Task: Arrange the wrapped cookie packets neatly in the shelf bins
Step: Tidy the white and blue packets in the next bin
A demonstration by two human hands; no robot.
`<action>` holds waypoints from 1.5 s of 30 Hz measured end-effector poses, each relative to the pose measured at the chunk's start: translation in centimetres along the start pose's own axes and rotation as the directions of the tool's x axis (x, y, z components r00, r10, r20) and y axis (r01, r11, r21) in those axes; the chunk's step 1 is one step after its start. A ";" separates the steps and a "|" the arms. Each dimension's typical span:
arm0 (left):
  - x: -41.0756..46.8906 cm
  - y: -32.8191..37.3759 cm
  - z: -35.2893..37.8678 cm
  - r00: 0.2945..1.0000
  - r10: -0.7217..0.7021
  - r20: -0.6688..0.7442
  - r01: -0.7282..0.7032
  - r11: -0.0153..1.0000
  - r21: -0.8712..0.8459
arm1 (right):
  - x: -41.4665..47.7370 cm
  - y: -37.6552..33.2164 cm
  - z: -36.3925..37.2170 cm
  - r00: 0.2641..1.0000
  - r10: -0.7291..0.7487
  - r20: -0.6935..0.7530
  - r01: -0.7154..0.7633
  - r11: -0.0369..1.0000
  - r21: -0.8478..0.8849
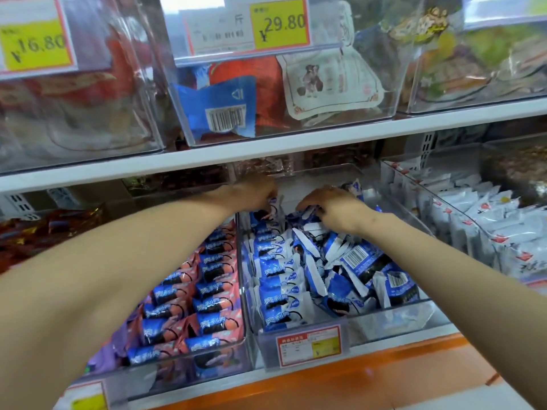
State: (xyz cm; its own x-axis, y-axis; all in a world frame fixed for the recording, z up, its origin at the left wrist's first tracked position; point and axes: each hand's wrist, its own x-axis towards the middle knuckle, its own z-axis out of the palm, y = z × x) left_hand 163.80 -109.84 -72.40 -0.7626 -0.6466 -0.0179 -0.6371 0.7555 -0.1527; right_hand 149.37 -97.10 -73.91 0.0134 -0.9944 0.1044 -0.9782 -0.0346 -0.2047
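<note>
Clear bin wall (240,255) beside left hand (251,192)

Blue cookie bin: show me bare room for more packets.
Bare floor at the front right, between the jumbled packets and the front wall. Crowded: the neat left row, and the back under left hand and right hand.

Two hands: a left hand (251,192), a right hand (331,207). Three clear upper bins (284,125), three lower bins (384,321) (maybe a fourth far left). Four price tags (278,23). Roughly seven blue-white packets (278,267) stand in one neat row
</note>
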 end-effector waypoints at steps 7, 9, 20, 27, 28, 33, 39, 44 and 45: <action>0.5 1.6 -0.3 0.992 0.116 -0.051 -0.090 0.928 0.363 | 1.2 1.8 0.7 0.995 0.060 -0.083 -0.071 0.989 -0.131; 0.5 1.9 -0.2 0.992 0.083 -0.090 -0.037 0.904 0.426 | 1.3 1.9 0.6 0.989 0.078 -0.127 -0.095 0.986 -0.137; -0.1 1.4 -0.2 0.998 -0.047 -0.037 0.057 0.938 0.342 | 1.3 2.7 -0.4 0.878 0.400 -0.262 -0.157 0.759 0.631; 0.0 1.6 -1.3 0.925 -0.211 -0.316 -0.075 0.713 -0.697 | 1.3 2.4 -0.9 0.870 0.427 -0.247 -0.077 0.612 0.787; 0.1 1.6 -1.3 0.951 -0.205 -0.230 -0.032 0.676 -0.736 | 1.3 2.3 -0.9 0.868 0.426 -0.256 -0.047 0.583 0.811; -0.3 1.3 -1.7 0.991 0.021 0.134 0.114 0.411 -0.904 | 0.2 1.6 -1.1 0.913 0.304 -0.271 0.135 0.403 0.905; -1.5 0.8 -2.2 0.954 0.160 0.254 0.137 0.520 -0.843 | -0.2 1.2 -0.7 0.921 0.202 -0.334 0.120 0.667 0.735; -0.9 -0.2 -1.9 0.993 -0.006 0.115 0.060 0.880 -0.472 | -0.3 0.4 -1.5 0.969 0.145 -0.201 -0.082 0.953 0.293; -0.9 -0.3 -1.8 0.995 -0.016 0.101 0.056 0.911 -0.409 | -0.6 -0.2 -1.6 0.990 0.117 -0.077 -0.100 0.975 0.197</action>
State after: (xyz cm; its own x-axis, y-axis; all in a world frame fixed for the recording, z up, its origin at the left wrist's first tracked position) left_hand 164.44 -109.27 -70.58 -0.7370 -0.6661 -0.1147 -0.6690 0.6948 0.2640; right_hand 149.21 -96.34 -72.42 -0.1175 -0.9810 0.1545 -0.9145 0.0462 -0.4020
